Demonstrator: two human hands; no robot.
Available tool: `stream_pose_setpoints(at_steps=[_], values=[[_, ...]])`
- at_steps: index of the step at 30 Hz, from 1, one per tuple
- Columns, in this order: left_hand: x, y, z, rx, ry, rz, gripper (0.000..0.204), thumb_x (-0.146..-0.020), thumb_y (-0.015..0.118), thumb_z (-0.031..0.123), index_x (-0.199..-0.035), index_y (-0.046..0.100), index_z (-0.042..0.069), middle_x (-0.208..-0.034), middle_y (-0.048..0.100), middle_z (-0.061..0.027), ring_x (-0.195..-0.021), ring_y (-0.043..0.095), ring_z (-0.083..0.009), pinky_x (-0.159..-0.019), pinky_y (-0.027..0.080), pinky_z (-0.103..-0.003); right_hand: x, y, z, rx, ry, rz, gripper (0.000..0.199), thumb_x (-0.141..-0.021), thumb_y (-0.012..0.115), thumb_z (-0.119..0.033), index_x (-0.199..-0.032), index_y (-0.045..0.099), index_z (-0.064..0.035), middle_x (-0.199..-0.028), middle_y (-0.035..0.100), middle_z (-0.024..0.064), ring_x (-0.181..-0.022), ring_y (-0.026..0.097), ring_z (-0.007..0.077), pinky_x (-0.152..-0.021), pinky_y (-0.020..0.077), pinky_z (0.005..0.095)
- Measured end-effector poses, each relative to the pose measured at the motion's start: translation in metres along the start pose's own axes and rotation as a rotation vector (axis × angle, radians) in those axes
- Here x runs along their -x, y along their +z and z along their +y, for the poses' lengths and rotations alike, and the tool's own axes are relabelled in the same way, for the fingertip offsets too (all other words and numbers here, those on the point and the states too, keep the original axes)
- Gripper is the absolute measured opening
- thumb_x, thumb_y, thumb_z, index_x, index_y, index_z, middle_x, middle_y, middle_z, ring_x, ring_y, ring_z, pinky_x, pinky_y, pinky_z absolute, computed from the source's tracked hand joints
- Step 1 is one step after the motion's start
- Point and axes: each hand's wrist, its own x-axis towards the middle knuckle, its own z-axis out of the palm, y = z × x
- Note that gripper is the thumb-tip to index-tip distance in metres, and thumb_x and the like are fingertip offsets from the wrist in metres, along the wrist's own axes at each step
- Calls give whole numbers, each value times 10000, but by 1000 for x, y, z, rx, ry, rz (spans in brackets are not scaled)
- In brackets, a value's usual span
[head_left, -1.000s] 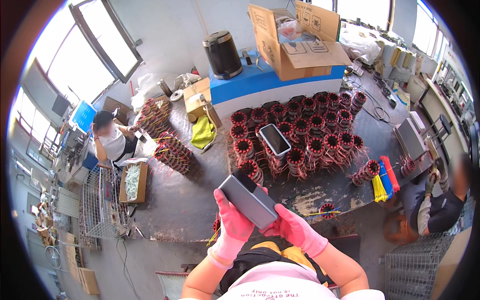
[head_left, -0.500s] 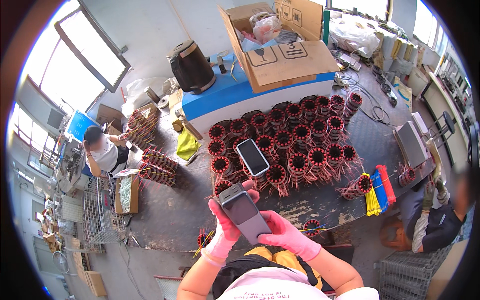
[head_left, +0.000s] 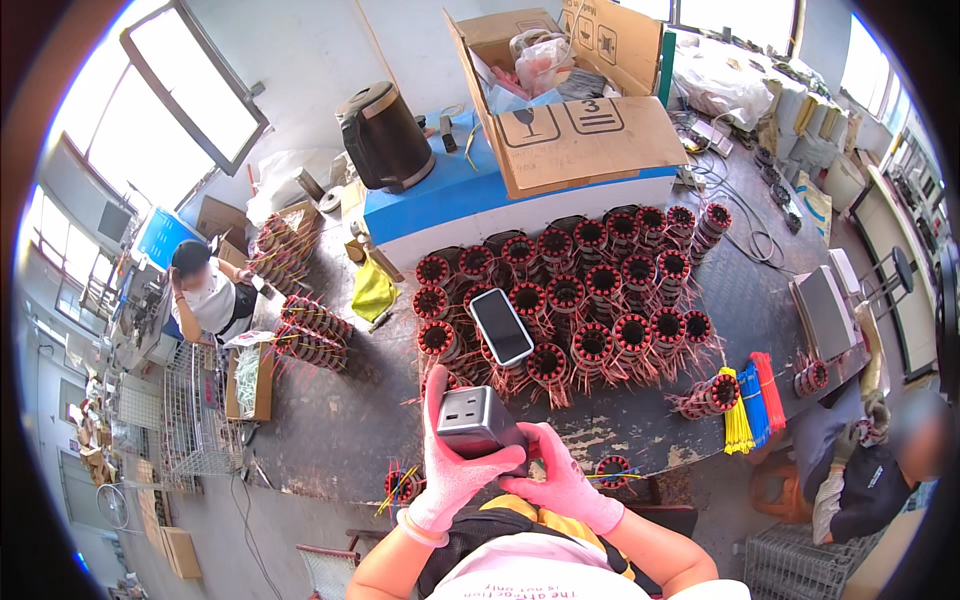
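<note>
By the bench's (head_left: 340, 430) near edge, the left hand (head_left: 450, 478) and right hand (head_left: 570, 487) grip a dark power bank (head_left: 480, 424) — probably dense, stiff, slickish, best held along its sides.

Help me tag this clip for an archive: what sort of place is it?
Probably a workshop or small factory, perhaps for electrical parts. Stacks of red-and-black rings trailing thin wires crowd a dark worktable, and bundles of yellow, blue and red strands lie near its edge.

Dark block (head_left: 482, 425) underside hidden; shirt (head_left: 600, 575) cut off
</note>
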Motion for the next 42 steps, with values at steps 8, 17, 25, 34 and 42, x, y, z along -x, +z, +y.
stream_pose_setpoints(at_steps=[8, 17, 25, 34, 42], values=[[-5, 2, 0, 36, 42, -29, 1138, -634, 966, 306, -1522, 311, 29, -1266, 582, -116, -1133, 625, -234, -978, 529, -383, -12, -4, 8, 127, -129, 12, 733, -781, 851, -117, -1379, 438, -16, -1207, 551, 105, -1132, 583, 210, -980, 496, 363], [-24, -9, -57, 247, -180, -90, 690, -957, 625, 552, -1427, 478, 69, -1206, 644, -95, -1053, 644, -199, -950, 532, -364, 0, -3, 47, -136, 41, 50, 712, -801, 853, -229, -1359, 465, -16, -1204, 592, 72, -1073, 575, 156, -941, 490, 328], [-27, -28, -112, 548, -682, 116, 715, -862, 678, 648, -1201, 603, 23, -1072, 692, -162, -1000, 685, -327, -938, 560, -506, -29, -98, -29, 306, 226, -365, 495, -922, 744, -380, -1240, 644, -14, -1088, 700, 79, -1004, 643, 132, -891, 530, 300], [9, -30, -88, 675, -650, 230, 554, -954, 634, 510, -1385, 602, 164, -1294, 661, -89, -1168, 623, -273, -1003, 519, -465, -295, -230, -213, 1036, -805, 563, 205, -930, 612, -242, -1008, 706, -78, -1028, 693, 123, -962, 677, 336, -809, 541, 441], [14, -29, -76, 716, -690, 365, 553, -963, 627, 494, -1387, 597, 140, -1292, 663, -98, -1174, 625, -276, -999, 523, -462, -507, -258, -196, 1903, -293, 396, 315, -960, 513, -193, -1168, 745, -146, -1204, 718, 77, -1081, 693, 256, -798, 543, 491]])
